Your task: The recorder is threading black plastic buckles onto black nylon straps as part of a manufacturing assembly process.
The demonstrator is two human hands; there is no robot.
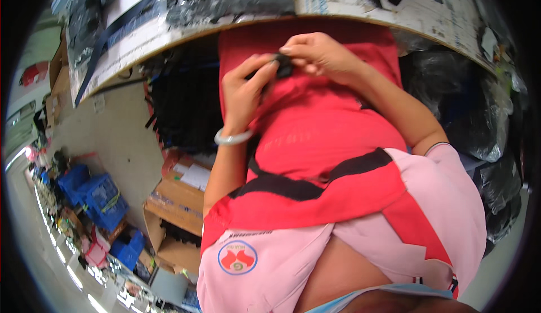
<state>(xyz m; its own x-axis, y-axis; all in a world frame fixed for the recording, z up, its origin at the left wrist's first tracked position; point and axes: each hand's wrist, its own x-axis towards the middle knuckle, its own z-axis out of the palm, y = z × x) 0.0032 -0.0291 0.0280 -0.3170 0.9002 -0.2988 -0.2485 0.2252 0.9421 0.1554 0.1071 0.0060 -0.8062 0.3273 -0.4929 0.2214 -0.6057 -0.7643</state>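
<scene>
Two raised hands, left hand [243, 90] and right hand [318, 53], pinch a small black piece [283, 66].

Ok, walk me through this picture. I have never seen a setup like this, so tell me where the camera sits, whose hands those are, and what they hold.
There is no machine here. The single picture comes from a wide fisheye camera worn on a person's head, looking down, which is why straight edges bend near the rim. The two bare hands are the wearer's own. The left hand, with a pale bangle on its wrist, and the right hand meet in front of the red and pink shirt and pinch a small black piece between their fingertips; what it is exactly is too small to tell. Above them curves the edge of a worktable piled with black parts in clear bags. To the left, on the floor, stand open cardboard boxes and blue crates.
</scene>
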